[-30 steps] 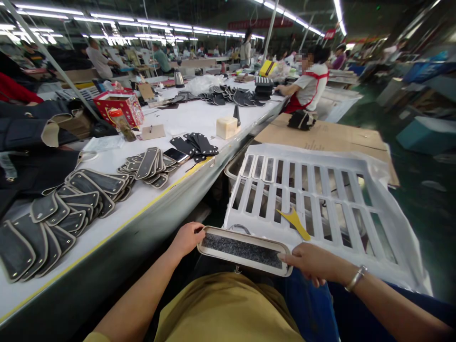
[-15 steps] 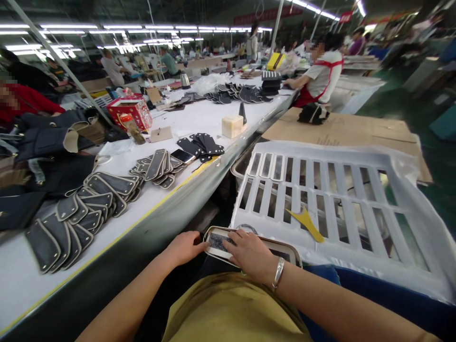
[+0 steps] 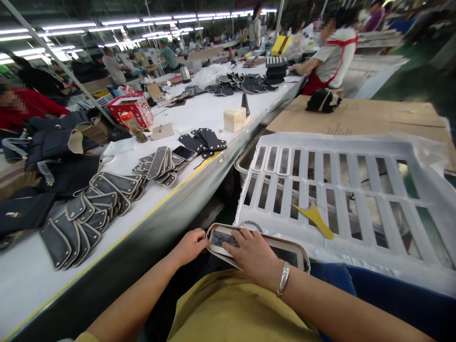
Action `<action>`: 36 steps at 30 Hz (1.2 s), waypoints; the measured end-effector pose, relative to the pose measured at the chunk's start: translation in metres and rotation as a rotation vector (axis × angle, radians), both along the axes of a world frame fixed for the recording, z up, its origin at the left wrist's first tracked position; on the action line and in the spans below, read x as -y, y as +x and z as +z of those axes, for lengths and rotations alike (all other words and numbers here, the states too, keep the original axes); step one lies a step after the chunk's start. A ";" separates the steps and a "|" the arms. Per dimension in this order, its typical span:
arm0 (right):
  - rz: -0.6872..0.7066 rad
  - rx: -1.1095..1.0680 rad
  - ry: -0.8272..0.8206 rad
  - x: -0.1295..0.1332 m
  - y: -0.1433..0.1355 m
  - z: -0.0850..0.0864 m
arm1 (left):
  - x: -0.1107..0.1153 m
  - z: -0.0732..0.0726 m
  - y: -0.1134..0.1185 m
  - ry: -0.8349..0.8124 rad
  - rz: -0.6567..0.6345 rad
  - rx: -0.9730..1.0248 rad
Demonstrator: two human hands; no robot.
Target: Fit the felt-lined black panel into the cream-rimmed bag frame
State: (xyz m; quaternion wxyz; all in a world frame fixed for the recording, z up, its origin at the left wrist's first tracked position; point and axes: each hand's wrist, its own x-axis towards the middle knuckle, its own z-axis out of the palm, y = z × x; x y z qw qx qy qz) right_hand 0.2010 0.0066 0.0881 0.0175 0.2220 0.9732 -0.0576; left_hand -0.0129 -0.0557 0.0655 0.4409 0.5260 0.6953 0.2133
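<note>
A long, narrow panel point(image 3: 298, 251) with a cream rim and speckled dark-grey inlays lies across my lap. At its left end, my left hand point(image 3: 191, 245) has curled fingers and grips the edge with the thumb. My right hand point(image 3: 251, 251), a silver bracelet on its wrist, lies over the panel's middle with fingers spread on the grey inlay. The palm hides part of the panel. Just beyond stands a white slotted rack point(image 3: 342, 185), with several pale-framed grey strips point(image 3: 271, 159) in its far left corner. On the rack rests a yellow scraper point(image 3: 317, 219).
Left, a white worktable point(image 3: 171, 114) carries stacks of dark trimmed pieces point(image 3: 103, 199), a phone point(image 3: 184, 152), a cream block point(image 3: 234, 119) and a red box point(image 3: 133, 111). Black bags point(image 3: 60, 147) lie at its far side. Cardboard point(image 3: 363, 116) lies behind the rack; a co-worker point(image 3: 331, 57) sits beyond.
The camera view has shifted slightly. My left hand's fingers look more curled at the panel's end. My right hand stays spread on the panel.
</note>
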 end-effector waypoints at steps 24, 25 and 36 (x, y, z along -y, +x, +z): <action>-0.047 -0.032 -0.073 -0.003 0.005 0.000 | -0.002 0.006 0.003 -0.153 0.030 0.096; -0.047 -0.031 -0.078 -0.004 0.005 0.001 | -0.002 0.005 0.002 -0.143 0.026 0.083; -0.065 -0.104 -0.072 -0.003 0.008 -0.003 | -0.008 0.012 0.006 -0.107 -0.035 -0.052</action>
